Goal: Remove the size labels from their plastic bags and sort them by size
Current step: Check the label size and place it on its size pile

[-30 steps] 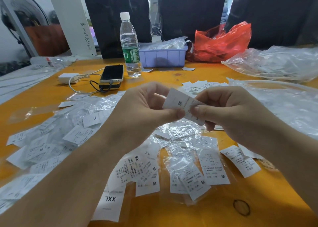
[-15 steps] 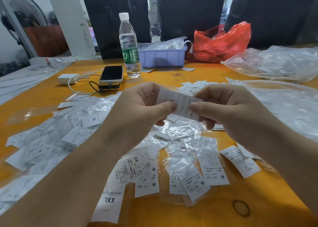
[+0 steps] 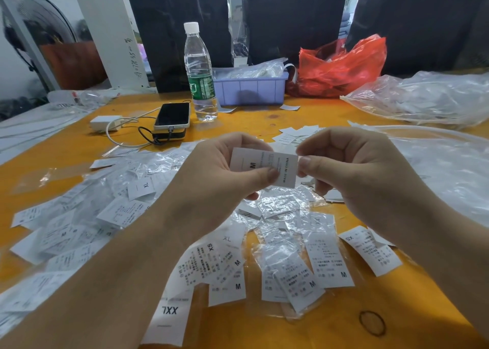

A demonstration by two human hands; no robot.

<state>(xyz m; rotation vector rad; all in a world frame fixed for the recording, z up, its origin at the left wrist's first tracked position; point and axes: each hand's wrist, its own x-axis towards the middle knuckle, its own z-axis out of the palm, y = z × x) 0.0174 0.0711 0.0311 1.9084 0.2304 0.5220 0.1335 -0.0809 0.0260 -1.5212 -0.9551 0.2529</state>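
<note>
Both hands hold one white size label (image 3: 264,165) marked M above the table's middle. My left hand (image 3: 219,179) pinches its left part between thumb and fingers. My right hand (image 3: 352,174) pinches its right edge. Whether a clear bag still covers this label I cannot tell. Below the hands, several bagged and loose labels (image 3: 291,258) lie on the orange table (image 3: 264,327), marked M, XS, XL and XXL. An XXL label (image 3: 169,314) lies nearest the front edge. More bagged labels (image 3: 68,227) spread to the left.
A water bottle (image 3: 199,76), a phone (image 3: 173,116) on a power bank with a white charger (image 3: 105,123), a purple bin (image 3: 251,88) and a red plastic bag (image 3: 341,65) stand at the back. Large clear plastic bags (image 3: 428,97) fill the right side.
The label has turned in my fingers and now lies more level, with its printed side and the M showing. Both hands stayed in nearly the same place.
</note>
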